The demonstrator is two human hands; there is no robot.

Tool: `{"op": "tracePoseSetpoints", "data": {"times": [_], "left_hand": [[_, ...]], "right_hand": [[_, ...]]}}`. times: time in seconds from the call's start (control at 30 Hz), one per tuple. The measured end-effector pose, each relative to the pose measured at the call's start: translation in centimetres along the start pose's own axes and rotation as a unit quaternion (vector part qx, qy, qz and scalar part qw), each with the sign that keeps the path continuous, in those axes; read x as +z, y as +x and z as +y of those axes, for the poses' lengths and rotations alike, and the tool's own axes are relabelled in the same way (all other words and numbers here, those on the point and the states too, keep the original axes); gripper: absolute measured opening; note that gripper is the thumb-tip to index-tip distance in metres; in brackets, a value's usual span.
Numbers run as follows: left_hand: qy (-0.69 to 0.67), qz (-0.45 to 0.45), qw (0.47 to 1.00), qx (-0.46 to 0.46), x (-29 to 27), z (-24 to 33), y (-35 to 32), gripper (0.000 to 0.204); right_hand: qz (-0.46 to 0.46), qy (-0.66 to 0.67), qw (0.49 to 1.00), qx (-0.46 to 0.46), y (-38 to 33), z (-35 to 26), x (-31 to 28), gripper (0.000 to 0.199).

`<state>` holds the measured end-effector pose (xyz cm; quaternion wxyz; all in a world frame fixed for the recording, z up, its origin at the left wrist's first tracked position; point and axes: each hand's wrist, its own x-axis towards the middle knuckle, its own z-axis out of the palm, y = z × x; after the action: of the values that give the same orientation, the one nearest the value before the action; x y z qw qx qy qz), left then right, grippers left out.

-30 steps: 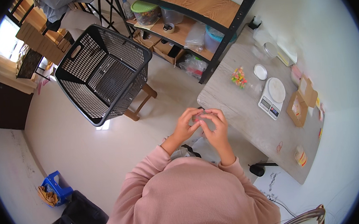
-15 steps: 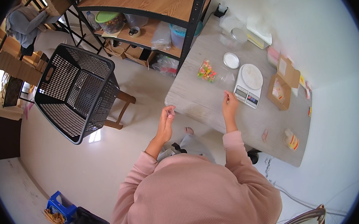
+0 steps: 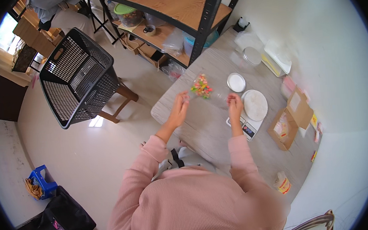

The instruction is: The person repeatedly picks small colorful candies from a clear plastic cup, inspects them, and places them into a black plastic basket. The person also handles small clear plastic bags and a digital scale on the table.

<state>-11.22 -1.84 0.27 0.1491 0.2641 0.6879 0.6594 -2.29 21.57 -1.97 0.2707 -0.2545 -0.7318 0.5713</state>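
My left hand (image 3: 178, 111) is over the table's near-left edge, just beside a heap of colourful candies (image 3: 201, 86) that seems to lie in a clear tub. Its fingers are curled together, and something small and pale shows at the tips, too small to name. My right hand (image 3: 235, 107) is in front of the white kitchen scale (image 3: 256, 105) and partly covers it. Its fingers are bent into a pinch; whatever they hold is hidden. A faint clear plastic container (image 3: 220, 98) lies between the hands. Behind it is a round white lid (image 3: 236, 82).
An opened brown carton (image 3: 282, 129), a lidded clear jar (image 3: 252, 56), a white tray (image 3: 278, 58) and a yellow-white packet (image 3: 282, 183) stand on the table. A black basket (image 3: 77, 78) rests on a wooden stool at left. Shelving (image 3: 205, 27) borders the table's far-left side.
Both hands have moved forward over the table; the left has come from beyond its edge to beside the candies. The whole view has shifted, with the table now closer to me.
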Motion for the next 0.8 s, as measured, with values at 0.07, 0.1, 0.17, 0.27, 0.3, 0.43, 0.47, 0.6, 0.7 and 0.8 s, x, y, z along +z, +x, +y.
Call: {"op": "tracePoseSetpoints", "data": {"times": [0.07,0.1,0.17,0.27,0.3,0.43,0.47,0.6,0.7,0.8], "left_hand": [[0.035,0.014,0.999,0.021,1.0,-0.3,0.9,0.020],[0.075,0.020,0.996,0.038,1.3,-0.4,1.3,0.018],[0.077,0.022,0.996,0.029,1.7,-0.4,1.6,0.017],[0.007,0.008,1.000,-0.010,3.1,-0.3,1.7,0.019],[0.015,0.004,1.000,-0.004,3.6,-0.3,1.8,0.021],[-0.010,-0.018,0.999,-0.041,5.0,-0.3,2.3,0.023],[0.001,-0.016,1.000,-0.026,5.3,-0.3,2.4,0.023],[0.013,-0.028,0.999,-0.023,5.5,0.0,2.4,0.023],[-0.004,-0.032,0.999,-0.033,5.6,0.1,2.2,0.021],[-0.031,-0.041,0.997,-0.065,5.9,0.0,2.0,0.021]], "right_hand": [[-0.085,-0.082,0.991,0.056,0.7,-0.6,-0.2,0.018],[-0.120,-0.114,0.986,-0.014,0.9,-1.1,-0.2,0.017],[-0.171,-0.211,0.958,-0.093,0.5,-2.1,0.1,0.020],[-0.197,-0.177,0.954,-0.141,0.5,-3.0,0.9,0.029],[-0.189,-0.203,0.951,-0.138,0.5,-3.0,1.0,0.030],[-0.142,-0.257,0.948,-0.124,0.7,-2.3,1.0,0.032],[-0.126,-0.265,0.949,-0.117,0.7,-2.0,1.0,0.033],[-0.095,-0.240,0.957,-0.133,0.4,-0.9,1.0,0.025],[-0.094,-0.261,0.951,-0.136,0.4,-0.6,1.1,0.022],[-0.068,-0.272,0.935,-0.215,0.5,-0.4,1.1,0.016]]}}
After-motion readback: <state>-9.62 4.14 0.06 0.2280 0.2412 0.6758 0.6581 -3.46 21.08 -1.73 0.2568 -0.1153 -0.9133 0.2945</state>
